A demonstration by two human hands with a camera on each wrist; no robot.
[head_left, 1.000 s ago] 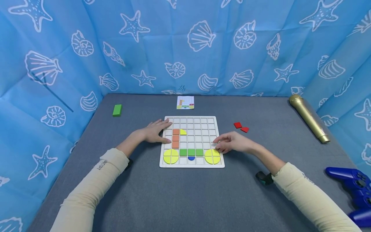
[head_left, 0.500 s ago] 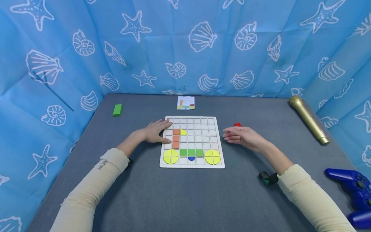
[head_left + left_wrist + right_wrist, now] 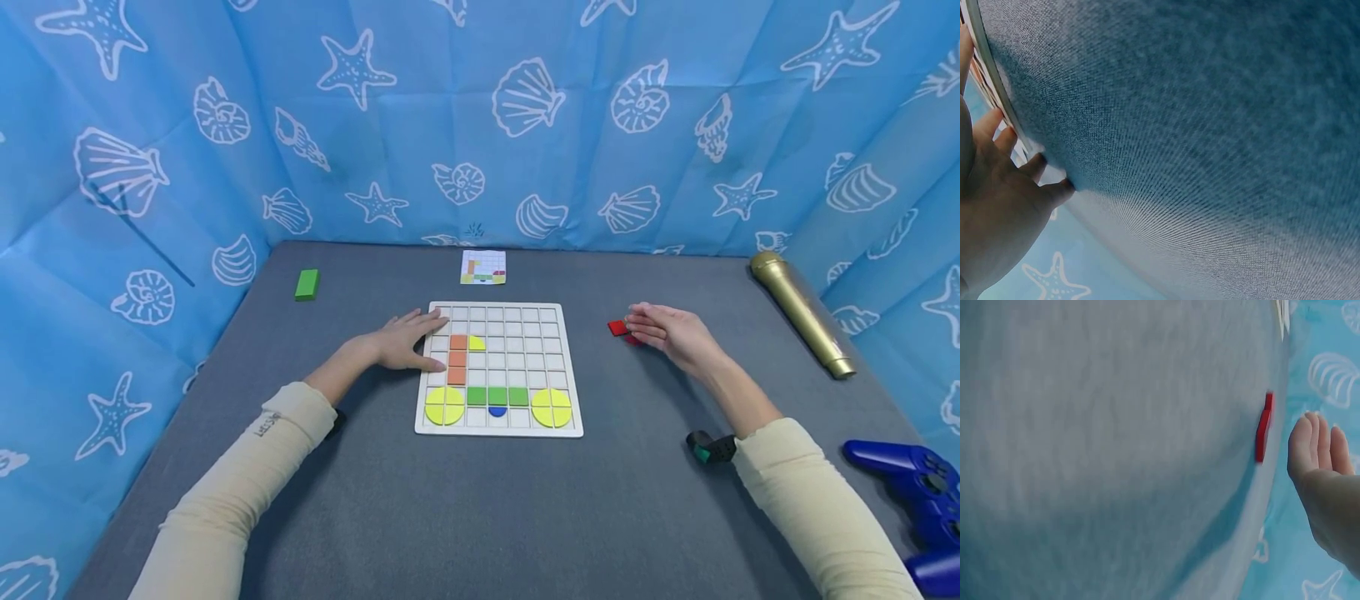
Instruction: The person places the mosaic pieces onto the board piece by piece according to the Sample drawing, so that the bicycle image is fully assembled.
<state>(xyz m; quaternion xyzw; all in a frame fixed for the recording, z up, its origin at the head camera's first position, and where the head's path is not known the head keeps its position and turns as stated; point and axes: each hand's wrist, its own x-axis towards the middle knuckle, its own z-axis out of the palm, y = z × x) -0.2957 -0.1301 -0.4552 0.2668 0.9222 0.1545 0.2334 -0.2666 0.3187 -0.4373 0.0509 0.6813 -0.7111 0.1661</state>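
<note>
A white gridded board (image 3: 517, 346) lies mid-table. My left hand (image 3: 401, 342) rests on its left edge, fingers spread; the left wrist view shows fingertips (image 3: 1035, 164) along the rim. On the board sit orange squares (image 3: 457, 359), green squares (image 3: 497, 396), two yellow circles made of quarter pieces (image 3: 551, 407), a single yellow quarter (image 3: 476, 342) and a blue half-round piece (image 3: 497, 411). Right of the board, my right hand (image 3: 675, 335) hovers over two red pieces (image 3: 617, 327), fingers nearly straight and together. It partly covers one piece. In the right wrist view the hand (image 3: 1325, 469) appears apart from them.
Behind the board lies a printed pattern card (image 3: 483, 267). A green block (image 3: 307, 285) is at the back left. To the right are a gold microphone (image 3: 802, 317) and a blue game controller (image 3: 911, 492). A blue shell-print curtain (image 3: 420, 125) encloses the table.
My right hand has left the board's lower right area and moved right and away from me to the red pieces. My left hand has stayed on the board's edge.
</note>
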